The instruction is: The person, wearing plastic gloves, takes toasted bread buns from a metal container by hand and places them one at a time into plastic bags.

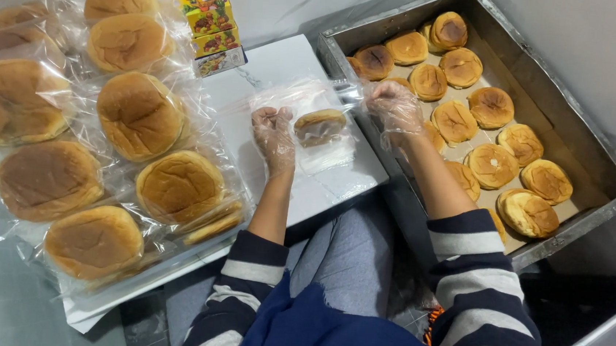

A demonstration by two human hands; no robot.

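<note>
This looks like a small bakery's packing corner, worked from a seat close to the floor. Just right of the right hand (395,108) stands a big, worn metal baking tray (602,163) lined with paper and filled with loose golden buns (490,107). Left of the left hand (273,132) lie many bagged buns (139,114) in clear plastic, spread over a white board (287,61). Both hands wear thin disposable food gloves. Grey tiles show beneath.
</note>
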